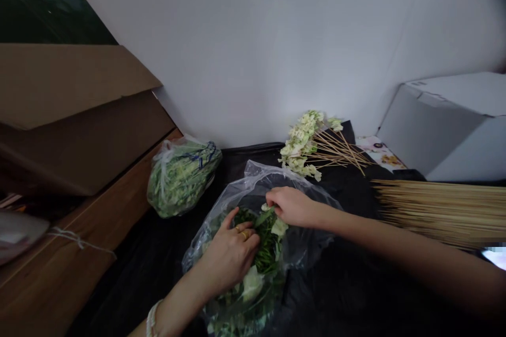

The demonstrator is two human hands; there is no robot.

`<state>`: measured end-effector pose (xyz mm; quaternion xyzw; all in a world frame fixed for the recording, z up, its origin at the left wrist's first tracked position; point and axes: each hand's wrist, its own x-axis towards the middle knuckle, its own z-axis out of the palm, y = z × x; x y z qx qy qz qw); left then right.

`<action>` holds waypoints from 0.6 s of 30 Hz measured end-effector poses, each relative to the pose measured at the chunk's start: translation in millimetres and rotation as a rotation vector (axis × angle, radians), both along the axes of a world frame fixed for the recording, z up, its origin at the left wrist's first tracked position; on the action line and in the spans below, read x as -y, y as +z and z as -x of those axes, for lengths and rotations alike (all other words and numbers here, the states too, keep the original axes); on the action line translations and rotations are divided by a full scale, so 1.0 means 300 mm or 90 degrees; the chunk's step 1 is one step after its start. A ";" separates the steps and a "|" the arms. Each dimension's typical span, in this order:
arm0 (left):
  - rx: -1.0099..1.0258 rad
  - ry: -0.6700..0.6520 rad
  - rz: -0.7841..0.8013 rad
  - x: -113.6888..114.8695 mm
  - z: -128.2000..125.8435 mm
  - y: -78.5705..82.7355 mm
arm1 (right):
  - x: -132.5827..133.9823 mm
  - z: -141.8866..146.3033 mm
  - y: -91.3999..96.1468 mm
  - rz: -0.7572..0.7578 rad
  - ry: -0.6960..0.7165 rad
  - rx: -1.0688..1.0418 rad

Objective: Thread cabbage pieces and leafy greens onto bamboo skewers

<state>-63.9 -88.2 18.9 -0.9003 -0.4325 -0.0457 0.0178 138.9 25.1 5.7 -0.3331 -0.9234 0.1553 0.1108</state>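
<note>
In front of me an opened clear plastic bag [233, 188] holds leafy greens [265, 253] with dark green stems and pale leaves. My left hand [231, 250], with rings and a beaded bracelet, reaches into the bag and rests on the greens; its fingers are apart, and some tips are hidden. At the bag's far right side, my right hand [294, 206] is closed in a pinch on a pale green leaf [280, 227]. Behind the bag, several skewers [342, 151] lie in a pile with pale, ruffled leaf pieces [302, 142] threaded on their ends.
A second, full plastic bag of greens [182, 179] stands at the left. A large bundle of bare bamboo sticks [443, 208] lies at the right. A white box [446, 126] is at the back right, a cardboard box [75, 84] at the left. Black sheeting [154, 268] covers the surface.
</note>
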 end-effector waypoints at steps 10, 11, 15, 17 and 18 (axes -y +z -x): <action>0.021 -0.032 -0.083 0.019 0.004 0.026 | 0.005 -0.099 -0.013 0.006 -0.024 -0.019; 0.027 -0.038 -0.104 0.032 0.008 0.039 | 0.016 -0.094 0.002 0.004 -0.018 -0.025; 0.033 -0.031 -0.116 0.106 0.032 0.095 | 0.078 -0.031 0.058 0.022 0.043 -0.072; 0.021 -0.017 -0.107 0.147 0.053 0.111 | 0.113 0.021 0.065 0.061 0.087 -0.092; 0.013 -0.010 -0.104 0.166 0.066 0.115 | 0.130 0.048 0.061 0.086 0.105 -0.091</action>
